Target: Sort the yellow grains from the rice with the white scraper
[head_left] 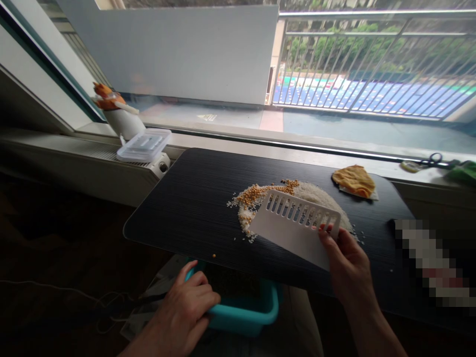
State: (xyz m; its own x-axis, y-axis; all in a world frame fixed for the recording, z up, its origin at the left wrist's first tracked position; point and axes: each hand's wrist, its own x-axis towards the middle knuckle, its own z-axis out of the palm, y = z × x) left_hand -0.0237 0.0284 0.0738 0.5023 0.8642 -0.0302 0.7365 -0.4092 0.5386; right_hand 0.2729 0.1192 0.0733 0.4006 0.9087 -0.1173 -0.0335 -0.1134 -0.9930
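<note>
My right hand (347,258) pinches the near right corner of a white slotted plastic board (293,225), tilted above the table. Behind and under the board lies a pile of white rice grains (320,196). Yellow soybean-like beans (255,193) are heaped along its left and far side, and some show through the slots. My left hand (193,302) is closed over the left rim of a teal plastic basin (241,315), below the table's near edge. Dark greenish contents lie in the basin, too dim to name.
The black tabletop (186,198) has a stray bean (213,256) near its front edge. A folded yellow cloth (354,181) lies at the far right. A clear plastic box (145,145) and a figurine-topped white container (121,111) stand at left. Scissors (433,159) lie on the sill.
</note>
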